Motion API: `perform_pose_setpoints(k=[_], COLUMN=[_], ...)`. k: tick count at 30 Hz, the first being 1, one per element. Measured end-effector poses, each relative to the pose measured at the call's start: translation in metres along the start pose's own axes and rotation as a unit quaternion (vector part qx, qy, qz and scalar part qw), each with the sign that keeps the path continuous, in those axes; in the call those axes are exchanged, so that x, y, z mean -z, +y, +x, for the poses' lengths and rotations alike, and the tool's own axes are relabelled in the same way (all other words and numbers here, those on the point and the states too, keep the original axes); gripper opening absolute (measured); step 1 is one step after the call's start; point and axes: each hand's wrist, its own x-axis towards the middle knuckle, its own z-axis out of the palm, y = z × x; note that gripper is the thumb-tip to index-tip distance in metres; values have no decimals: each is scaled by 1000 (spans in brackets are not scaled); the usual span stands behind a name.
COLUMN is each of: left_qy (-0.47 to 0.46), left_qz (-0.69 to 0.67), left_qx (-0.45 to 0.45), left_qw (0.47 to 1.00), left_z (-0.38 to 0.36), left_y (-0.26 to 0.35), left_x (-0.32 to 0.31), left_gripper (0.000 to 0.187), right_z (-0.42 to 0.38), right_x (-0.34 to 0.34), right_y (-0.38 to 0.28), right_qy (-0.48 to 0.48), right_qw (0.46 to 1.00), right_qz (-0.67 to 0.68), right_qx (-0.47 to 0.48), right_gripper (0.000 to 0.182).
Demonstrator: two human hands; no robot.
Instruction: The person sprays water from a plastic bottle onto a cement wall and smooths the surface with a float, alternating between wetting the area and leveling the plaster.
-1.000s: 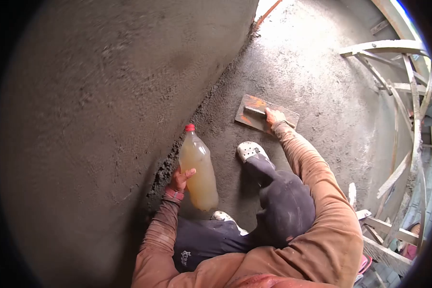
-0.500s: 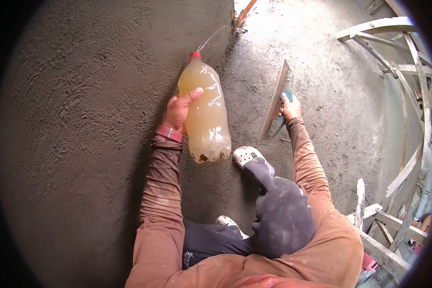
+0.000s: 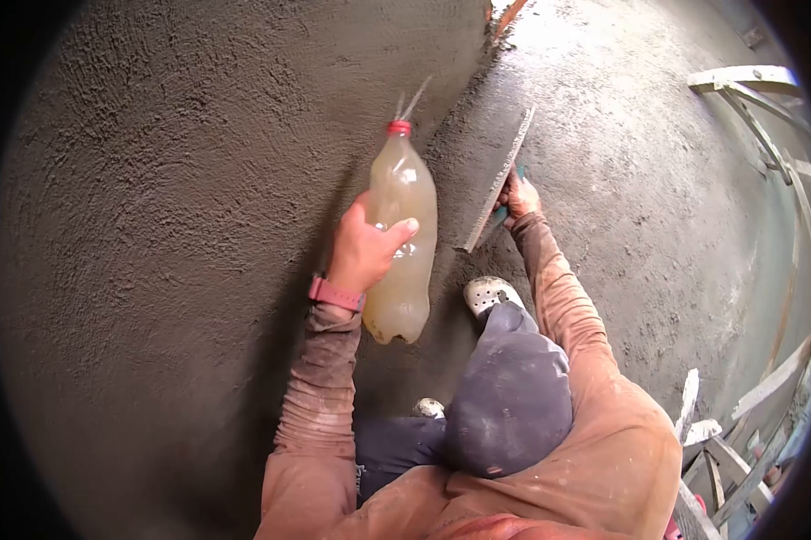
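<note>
My left hand (image 3: 367, 247) is wrapped round a large plastic bottle (image 3: 404, 193) of cloudy yellowish liquid, its thumb across the front. Thin streams of liquid spray from the red cap (image 3: 399, 128) toward the rough grey wall (image 3: 198, 180). In my right hand (image 3: 522, 198) is a plastering trowel (image 3: 500, 184), its long blade seen nearly edge-on and its teal handle mostly hidden by my fingers. The trowel is held to the right of the bottle, apart from it.
Wet-looking cement surface (image 3: 621, 207) spreads on the right. A wooden frame of pale boards (image 3: 752, 79) stands along the right side, with more loose boards (image 3: 729, 459) at lower right. My white clog (image 3: 491, 292) rests below the trowel.
The bottle has shifted right and slightly down in view and stands more upright. The trowel has turned so its blade shows edge-on. Liquid keeps spraying from the cap.
</note>
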Motion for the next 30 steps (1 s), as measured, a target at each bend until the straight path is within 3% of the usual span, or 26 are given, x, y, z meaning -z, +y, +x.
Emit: perform_pose_setpoints(k=[2, 4, 9, 10, 13, 16, 17, 18, 19, 20, 21, 22, 24, 25, 26, 27, 28, 30], left_qy=[-22, 15, 36, 48, 48, 48, 83, 116, 109, 134, 159, 157, 115, 113, 130, 143, 138, 56], left_qz=[-47, 45, 44, 39, 46, 32, -21, -72, -70, -59, -50, -53, 7, 6, 5, 7, 12, 33], left_qx=[39, 9, 51, 50, 116, 189, 200, 217, 234, 250, 265, 266, 277, 269, 228, 191, 186, 125], left_qw=[998, 999, 997, 997, 991, 980, 976, 967, 964, 957, 950, 950, 954, 956, 965, 971, 973, 990], left_z=[7, 4, -47, -56, -81, -106, -118, -135, -154, -168, -179, -187, -194, -193, -191, -192, -177, -138], left_y=[-8, -28, -73, -78, -82, -72, -66, -62, -57, -57, -58, -63, -74, -88, -111, -122, -115, -90], left_x=[2, 5, 33, 36, 42, 54, 57, 59, 65, 70, 75, 80, 89, 89, 86, 88, 86, 77], left_gripper=[40, 44, 56, 58, 51, 56, 58, 60, 60, 62, 63, 63, 67, 67, 65, 63, 63, 66], right_z=[13, 26, 25, 22, 30, 54, 79, 93, 128, 165, 187, 172, 120, 105, 99, 33, 31, 51], right_x=[-13, -20, -73, -91, -126, -136, -124, -126, -109, -98, -85, -91, -105, -97, -81, -119, -108, -110], right_y=[10, 17, 34, 43, 85, 56, 25, -12, -35, -39, -28, -23, 4, 42, 124, 112, 138, 108], right_qy=[2, -35, -10, -64, -58, 58, 76, 104, 70, 51, 28, 29, 78, 43, 68, -27, -56, -15], right_qw=[1000, 999, 992, 988, 985, 967, 947, 965, 954, 983, 991, 990, 955, 923, 925, 975, 976, 975], right_qz=[-4, 6, -116, -141, -162, -225, -309, -242, -289, -172, -129, -132, -276, -372, -374, -208, -176, -183], right_qx=[-5, -7, -48, -29, -3, 103, 46, -7, -30, 38, 29, 30, -70, -87, 1, -74, -115, -124], right_gripper=[33, 35, 35, 41, 42, 48, 53, 53, 57, 65, 74, 74, 79, 84, 82, 77, 73, 67])
